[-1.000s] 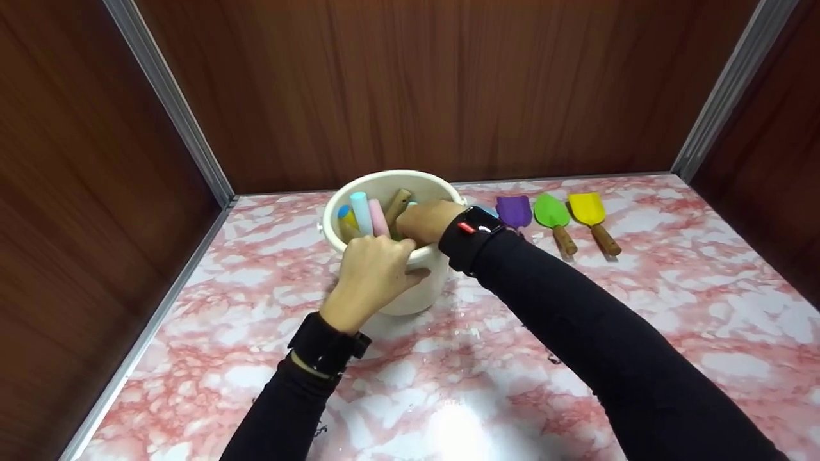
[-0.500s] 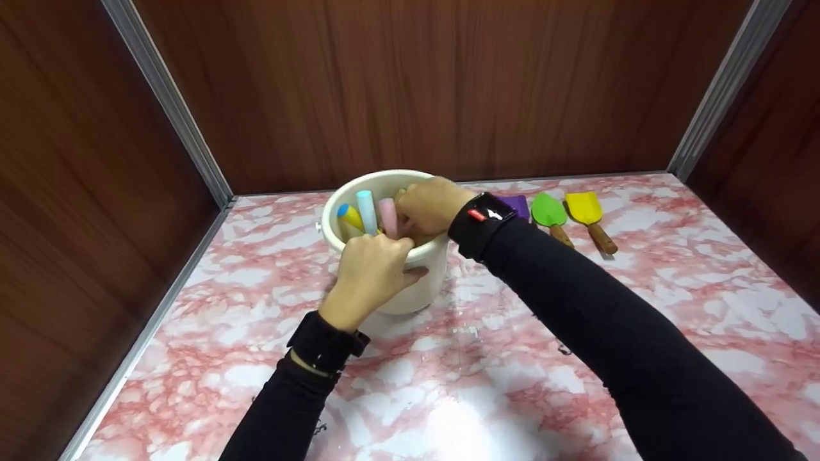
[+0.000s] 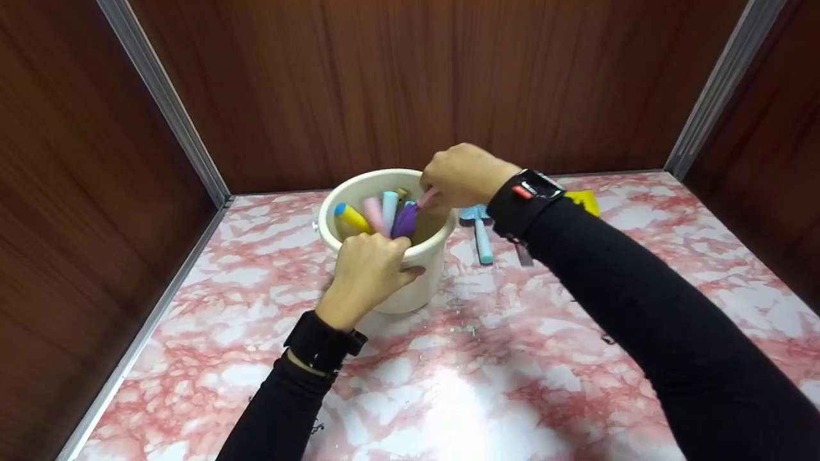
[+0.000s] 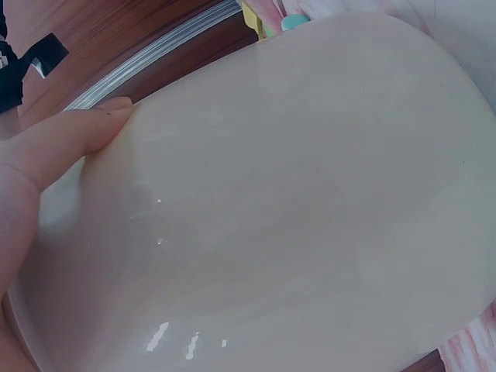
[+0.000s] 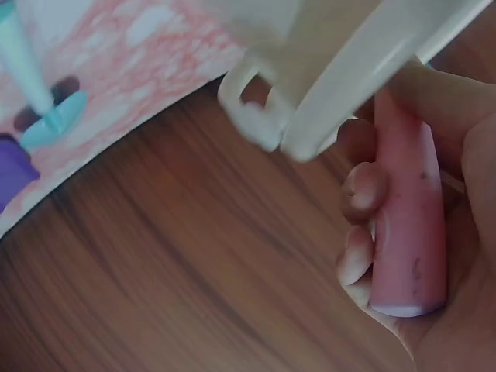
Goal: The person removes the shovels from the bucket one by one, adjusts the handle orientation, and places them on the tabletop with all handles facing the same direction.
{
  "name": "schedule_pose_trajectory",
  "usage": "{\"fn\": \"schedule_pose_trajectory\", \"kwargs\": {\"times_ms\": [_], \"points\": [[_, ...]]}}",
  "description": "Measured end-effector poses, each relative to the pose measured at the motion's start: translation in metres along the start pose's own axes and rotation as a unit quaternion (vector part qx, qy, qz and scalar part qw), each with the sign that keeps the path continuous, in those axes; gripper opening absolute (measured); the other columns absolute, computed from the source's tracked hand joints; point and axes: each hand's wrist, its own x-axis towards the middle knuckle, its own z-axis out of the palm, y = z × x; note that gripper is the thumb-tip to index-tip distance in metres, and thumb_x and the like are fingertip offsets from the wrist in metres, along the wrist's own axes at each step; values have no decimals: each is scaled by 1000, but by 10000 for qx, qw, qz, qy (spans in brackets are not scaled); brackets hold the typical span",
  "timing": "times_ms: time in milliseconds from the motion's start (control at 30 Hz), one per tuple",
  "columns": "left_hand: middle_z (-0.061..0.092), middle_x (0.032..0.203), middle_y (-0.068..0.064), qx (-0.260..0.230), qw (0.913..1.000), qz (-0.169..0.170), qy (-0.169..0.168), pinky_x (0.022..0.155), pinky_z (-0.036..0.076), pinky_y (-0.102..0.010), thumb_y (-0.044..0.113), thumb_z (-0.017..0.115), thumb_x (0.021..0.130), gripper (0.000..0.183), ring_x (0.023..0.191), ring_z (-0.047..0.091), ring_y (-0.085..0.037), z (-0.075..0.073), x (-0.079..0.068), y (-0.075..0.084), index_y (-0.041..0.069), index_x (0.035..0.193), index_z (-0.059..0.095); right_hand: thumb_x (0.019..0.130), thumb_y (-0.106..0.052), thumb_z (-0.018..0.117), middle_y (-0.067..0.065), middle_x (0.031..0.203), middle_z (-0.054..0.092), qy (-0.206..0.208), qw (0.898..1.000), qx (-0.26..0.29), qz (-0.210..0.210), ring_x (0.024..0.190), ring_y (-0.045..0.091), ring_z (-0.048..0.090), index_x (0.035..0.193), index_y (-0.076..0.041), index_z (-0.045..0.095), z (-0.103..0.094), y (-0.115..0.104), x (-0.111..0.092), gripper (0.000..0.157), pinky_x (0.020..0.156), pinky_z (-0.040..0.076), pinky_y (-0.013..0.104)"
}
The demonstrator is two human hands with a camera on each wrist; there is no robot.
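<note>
My left hand [image 3: 368, 272] grips the near rim of the cream bucket [image 3: 423, 285]; in the left wrist view its thumb [image 4: 85, 136] presses the outer wall. My right hand [image 3: 464, 176] is above the bucket's right rim and holds a small shovel by its pink handle [image 5: 409, 232], fingers curled round it. The shovel's purple blade [image 3: 405, 221] points down into the bucket's mouth. Upright handles stick up inside: a yellow one with a blue end [image 3: 352, 218], a pink one [image 3: 375, 214] and a light blue one [image 3: 389, 208]. The bucket's bottom is hidden.
Right of the bucket a light blue tool [image 3: 483, 243] lies on the marbled pink table [image 3: 192, 358]. A yellow shovel [image 3: 586, 200] is partly behind my right sleeve. Wood-grain panels [image 3: 397, 83] enclose the table at the back and both sides.
My right hand has come up and right out of the bucket with the pink-handled purple shovel. The handles inside have shifted. My left hand stays on the rim.
</note>
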Motion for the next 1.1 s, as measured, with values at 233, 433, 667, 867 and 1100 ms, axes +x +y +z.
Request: {"fn": "schedule_pose_trajectory", "kwargs": {"times_ms": [233,433,667,867,1100], "points": [[52,56,-3,-60,10000,30,19,42,48,-43,51,93,79,50,45,55,-25,0,0,-2,11,73,64,101,-39,73,7,88,79,528,9976,441,41,77,27,72,97,-7,81,-5,18,-20,33,79,60,48],[52,55,-4,-18,10000,27,81,41,48,-43,51,93,78,50,44,54,-26,1,-1,-3,11,73,64,102,-35,74,10,87,77,1161,9909,668,149,73,27,70,100,-4,80,-6,28,-36,31,75,61,47],[51,55,-2,-49,9999,32,91,41,46,-42,51,93,79,50,44,54,-25,1,-2,-3,11,73,64,105,-37,68,14,88,76,1950,9743,855,735,77,31,71,101,-1,78,1,34,-67,38,73,60,48],[49,55,-1,-53,10000,49,4,41,45,-40,53,92,79,50,44,53,-23,0,-1,-2,11,73,65,108,-39,63,13,95,73,2086,9515,1442,1742,82,29,64,115,-2,77,17,32,-94,40,74,52,46],[50,54,-2,-12,10000,15,-14,41,46,-40,54,91,81,51,44,53,-23,-2,0,-1,11,73,65,108,-20,64,21,120,70,2359,9036,2406,2645,102,36,62,134,2,68,30,31,-127,34,92,49,54]]}}
